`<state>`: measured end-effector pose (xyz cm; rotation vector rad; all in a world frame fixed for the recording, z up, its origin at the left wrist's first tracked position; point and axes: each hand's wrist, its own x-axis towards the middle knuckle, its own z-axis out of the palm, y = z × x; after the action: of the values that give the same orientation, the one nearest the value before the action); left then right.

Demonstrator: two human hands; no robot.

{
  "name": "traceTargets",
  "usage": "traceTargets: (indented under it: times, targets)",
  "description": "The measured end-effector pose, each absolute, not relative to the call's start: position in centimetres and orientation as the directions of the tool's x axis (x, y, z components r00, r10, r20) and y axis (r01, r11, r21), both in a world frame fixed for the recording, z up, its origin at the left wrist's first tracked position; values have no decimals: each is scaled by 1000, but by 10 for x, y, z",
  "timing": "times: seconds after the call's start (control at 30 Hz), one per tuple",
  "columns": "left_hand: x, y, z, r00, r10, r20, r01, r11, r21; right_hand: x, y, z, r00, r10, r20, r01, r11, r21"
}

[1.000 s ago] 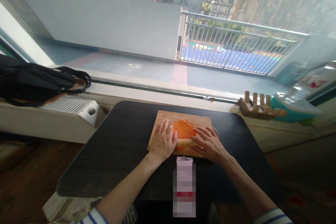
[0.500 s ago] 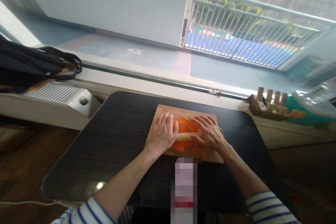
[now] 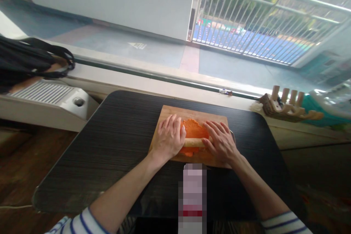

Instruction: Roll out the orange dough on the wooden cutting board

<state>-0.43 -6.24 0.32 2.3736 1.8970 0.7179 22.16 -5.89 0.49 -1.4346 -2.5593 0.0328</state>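
A pale wooden rolling pin lies crosswise on a flat orange sheet of soft dough or clay. Under both is a wooden board. My left hand presses on the pin's left end, its fingers reaching forward over it. At the other end, my right hand grips the pin with its thumb on the near side. The hands cover both ends of the pin. Orange material shows behind the pin and in a narrower strip in front of it.
The board rests on a black table. A metal rim shows beside the board's right edge. On the sill at right are a holder with wooden pegs and a teal container. A black bag lies at left above a white slatted unit.
The rolling pin and both hands have come slightly nearer me over the board. More orange shows behind the pin and a little less in front. The camera view has shifted slightly.
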Motion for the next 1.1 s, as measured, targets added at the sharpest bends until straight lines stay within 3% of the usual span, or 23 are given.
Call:
traceTargets:
  times: [0.33, 0.7, 0.9, 1.1]
  targets:
    - [-6, -38, 5, 160, 899, 407, 927, -278, 250, 219, -26, 4, -496, 847, 192, 845, 521, -117]
    - [-2, -75, 3, 177, 909, 378, 941, -268, 205, 219, -75, 2, -463, 856, 230, 872, 486, -51]
    - [-2, -93, 0, 209, 875, 437, 937, -307, 166, 223, -99, -9, -453, 849, 274, 879, 476, -22]
    - [-3, -88, -3, 191, 877, 440, 933, -302, 197, 220, -91, -8, -423, 866, 268, 895, 445, -23]
